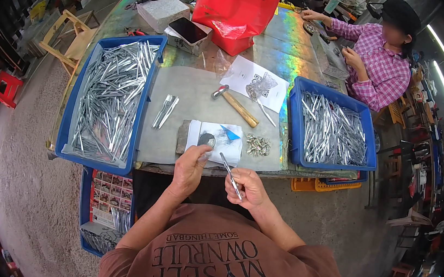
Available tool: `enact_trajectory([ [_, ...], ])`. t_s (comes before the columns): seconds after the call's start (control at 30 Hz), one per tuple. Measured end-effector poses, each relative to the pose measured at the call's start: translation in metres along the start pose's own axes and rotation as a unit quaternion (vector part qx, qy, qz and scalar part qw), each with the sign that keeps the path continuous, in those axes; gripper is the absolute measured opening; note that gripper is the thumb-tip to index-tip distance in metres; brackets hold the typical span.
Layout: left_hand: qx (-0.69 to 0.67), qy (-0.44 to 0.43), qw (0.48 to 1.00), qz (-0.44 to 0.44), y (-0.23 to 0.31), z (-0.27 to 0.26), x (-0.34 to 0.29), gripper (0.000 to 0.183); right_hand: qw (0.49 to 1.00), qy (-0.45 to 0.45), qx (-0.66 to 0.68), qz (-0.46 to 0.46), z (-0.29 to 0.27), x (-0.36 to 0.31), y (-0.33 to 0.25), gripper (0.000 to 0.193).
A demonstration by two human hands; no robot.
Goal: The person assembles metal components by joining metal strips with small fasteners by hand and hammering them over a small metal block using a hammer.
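Brown shirt (230, 257); beyond, silver rod (231, 174) in right hand (250, 190), left hand (188, 172) near.

On the flat sheet-covered tabletop (285, 42), a rectangular blue plastic tray (101, 165) holding slim silvery metal rods (112, 93) stands left, another tray (334, 166) right; between them lies a wooden-handled metal hammer (239, 109), before it a heap of small metallic pieces (258, 146), behind it a white rectangular paper sheet (240, 77)

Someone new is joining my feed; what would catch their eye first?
Probably the bright red bag at the far side of the table. Then the left blue tray and right blue tray, both heaped with silvery rods. In the foreground, the right hand holds a slim metal piece.
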State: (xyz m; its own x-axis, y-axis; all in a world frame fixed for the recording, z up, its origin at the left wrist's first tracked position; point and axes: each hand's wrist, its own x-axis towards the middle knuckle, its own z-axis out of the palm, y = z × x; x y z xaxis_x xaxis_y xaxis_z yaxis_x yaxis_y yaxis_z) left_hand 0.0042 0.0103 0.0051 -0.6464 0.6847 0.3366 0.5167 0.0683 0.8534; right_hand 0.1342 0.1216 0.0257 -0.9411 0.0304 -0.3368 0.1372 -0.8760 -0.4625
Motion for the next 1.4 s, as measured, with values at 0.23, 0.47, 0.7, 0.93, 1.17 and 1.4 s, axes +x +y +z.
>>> enact_trajectory([
  [0.23, -0.185, -0.098, 0.957, -0.202, 0.002, 0.001, -0.005, 0.023, 0.976, 0.116, -0.16, -0.094, -0.005, 0.003, 0.004, 0.016],
  [0.47, -0.39, -0.112, 0.881, -0.244, 0.005, 0.006, -0.007, 0.024, 0.886, 0.14, -0.391, -0.206, -0.011, 0.005, 0.006, 0.018],
  [0.7, -0.442, -0.075, 0.844, -0.295, 0.009, 0.01, -0.011, 0.02, 0.755, 0.148, -0.577, -0.275, -0.003, 0.005, 0.003, 0.015],
  [0.93, -0.429, -0.068, 0.856, -0.281, 0.008, 0.011, -0.012, 0.02, 0.725, 0.138, -0.607, -0.294, -0.001, 0.007, 0.001, 0.014],
  [1.17, -0.462, -0.095, 0.836, -0.279, 0.01, 0.013, -0.015, 0.019, 0.719, 0.133, -0.608, -0.308, -0.005, 0.009, 0.003, 0.012],
  [1.4, -0.447, -0.104, 0.842, -0.282, 0.016, 0.012, -0.014, 0.018, 0.716, 0.126, -0.613, -0.309, -0.006, 0.009, 0.002, 0.012],
])
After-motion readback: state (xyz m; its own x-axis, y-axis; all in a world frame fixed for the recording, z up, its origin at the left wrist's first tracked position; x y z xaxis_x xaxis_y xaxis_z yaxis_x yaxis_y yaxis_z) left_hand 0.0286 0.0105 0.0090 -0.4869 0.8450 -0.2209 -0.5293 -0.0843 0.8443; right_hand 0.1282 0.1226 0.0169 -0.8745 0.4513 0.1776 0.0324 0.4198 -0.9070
